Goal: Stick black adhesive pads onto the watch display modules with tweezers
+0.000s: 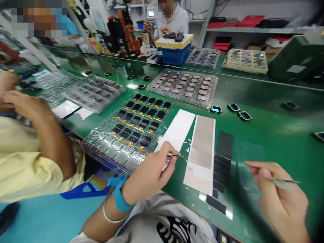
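My left hand (158, 167), with a blue wristband and a white bangle, is closed around a thin dark pointed tool (174, 156), possibly tweezers. It hovers over the lower end of a white strip (179, 126). To its right lies a sheet with a grey-beige strip (202, 141), then a transparent film with dark rectangular pieces (223, 158). Above the right side of that film, my right hand (280, 199) is blurred and pinches a slim, pointed metallic tool (286, 181). Its index finger points left. Small white scraps (187, 148) are scattered between the strips.
Left of the strips lies a transparent tray of small black screens with orange flex tabs (135, 119). Behind it stands a tray of metallic parts (184, 86). Watch-like frames (234, 107) dot the green table (273, 135). A co-worker's arm (48, 128) is at left; another person sits opposite.
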Demonstrator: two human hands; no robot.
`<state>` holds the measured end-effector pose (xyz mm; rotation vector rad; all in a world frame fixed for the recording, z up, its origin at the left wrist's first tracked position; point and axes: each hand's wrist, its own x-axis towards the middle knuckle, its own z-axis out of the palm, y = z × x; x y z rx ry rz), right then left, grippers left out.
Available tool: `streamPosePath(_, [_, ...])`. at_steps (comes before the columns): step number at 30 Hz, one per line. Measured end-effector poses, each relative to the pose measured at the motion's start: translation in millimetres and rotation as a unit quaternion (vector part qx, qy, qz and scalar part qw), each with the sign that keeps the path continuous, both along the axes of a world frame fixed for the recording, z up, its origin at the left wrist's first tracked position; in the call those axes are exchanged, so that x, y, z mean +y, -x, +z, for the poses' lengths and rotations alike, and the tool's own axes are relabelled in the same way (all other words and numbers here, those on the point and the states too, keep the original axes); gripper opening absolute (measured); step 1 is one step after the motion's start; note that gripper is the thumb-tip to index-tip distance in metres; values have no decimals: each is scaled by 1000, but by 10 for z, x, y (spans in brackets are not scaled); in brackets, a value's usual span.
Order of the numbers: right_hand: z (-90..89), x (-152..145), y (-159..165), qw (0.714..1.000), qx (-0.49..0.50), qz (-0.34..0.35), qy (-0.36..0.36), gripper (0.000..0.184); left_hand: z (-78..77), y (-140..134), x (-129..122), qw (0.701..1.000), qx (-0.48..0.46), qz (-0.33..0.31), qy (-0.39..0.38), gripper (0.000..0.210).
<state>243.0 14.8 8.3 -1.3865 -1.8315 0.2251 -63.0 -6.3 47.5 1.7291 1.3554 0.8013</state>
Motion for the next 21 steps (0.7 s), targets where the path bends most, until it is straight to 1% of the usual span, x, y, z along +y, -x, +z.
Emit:
streamPosePath(1, [96, -4, 70, 999, -11, 37, -21, 16, -61, -125, 15, 998, -48, -18, 28, 4])
streamPosePath(3, [266, -13, 242, 996, -22, 80, -32, 15, -181, -312, 77, 986, -141, -49, 72, 2])
streamPosePath(5, [357, -17, 434, 994, -11, 107, -26, 15, -289, -423, 151, 970, -215, -63, 95, 8])
streamPosePath(6, [365, -16, 525, 992, -6, 122, -36, 14, -334, -453, 182, 963, -240, -65, 101, 11])
streamPosePath(8, [315, -14, 672, 989, -15, 136, -49, 11, -406, -477, 219, 956, -267, -62, 107, 17])
streamPosePath(10, [218, -21, 760, 988, -40, 134, -71, 12, -450, -473, 221, 954, -274, -59, 108, 18])
streamPosePath(14, [54, -55, 795, 983, -91, 129, -98, 21, -482, -458, 177, 950, -285, -57, 119, 15])
streamPosePath(17, [14, -71, 787, 982, -100, 126, -103, 25, -488, -458, 153, 946, -289, -55, 139, 14])
streamPosePath(21, [22, -67, 813, 983, -92, 127, -94, 27, -503, -456, 144, 947, -282, -53, 145, 12])
